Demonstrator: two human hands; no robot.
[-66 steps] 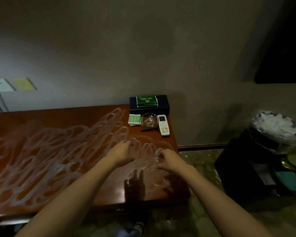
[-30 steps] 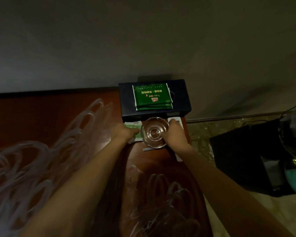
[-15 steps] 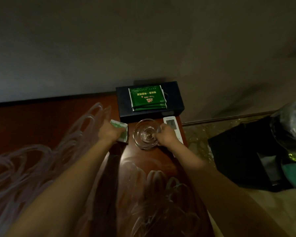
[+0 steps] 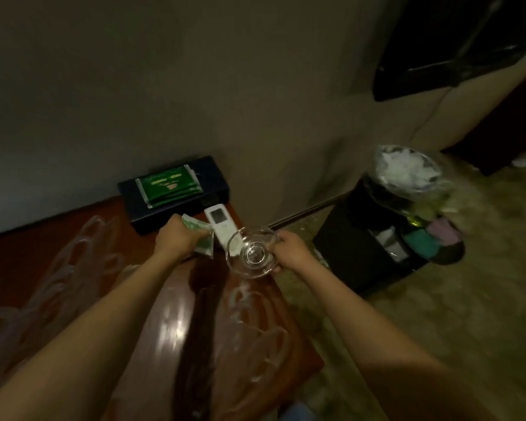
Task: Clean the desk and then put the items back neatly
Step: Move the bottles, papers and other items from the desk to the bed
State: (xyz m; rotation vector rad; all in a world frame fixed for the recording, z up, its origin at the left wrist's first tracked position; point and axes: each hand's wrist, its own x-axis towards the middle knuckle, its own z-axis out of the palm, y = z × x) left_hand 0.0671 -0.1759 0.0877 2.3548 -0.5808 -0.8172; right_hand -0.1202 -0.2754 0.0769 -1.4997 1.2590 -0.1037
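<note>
Nearest the camera, two bare forearms reached forward over the reddish-brown counter (image 4: pixel 167 323), whose glossy top was covered in looping whitish streaks (image 4: pixel 249 338). A dark strip ran up the wood between the arms.

Further out, the left hand (image 4: pixel 176 240) was curled round a small green-and-white packet (image 4: pixel 202 238), gripping it just above the counter near the far right corner. The right hand (image 4: pixel 290 249) pinched the rim of a clear glass bowl (image 4: pixel 251 252), holding it lifted and tilted by the counter's right edge, partly over the floor. The bowl overlapped the near end of a white remote (image 4: pixel 220 221), which lay on the counter between the two hands, its small screen toward the wall.

Behind the remote, a dark box (image 4: pixel 216 182) sat against the wall at the counter's corner, with a stack of green sachets (image 4: pixel 169 188) on top.

To the right, on the floor, stood a black bin (image 4: pixel 356 241) lined with clear plastic and heaped with white tissue (image 4: pixel 407 168). Other coloured items beside it were too blurred to tell. A dark panel (image 4: pixel 456 41) hung on the wall at the upper right.
</note>
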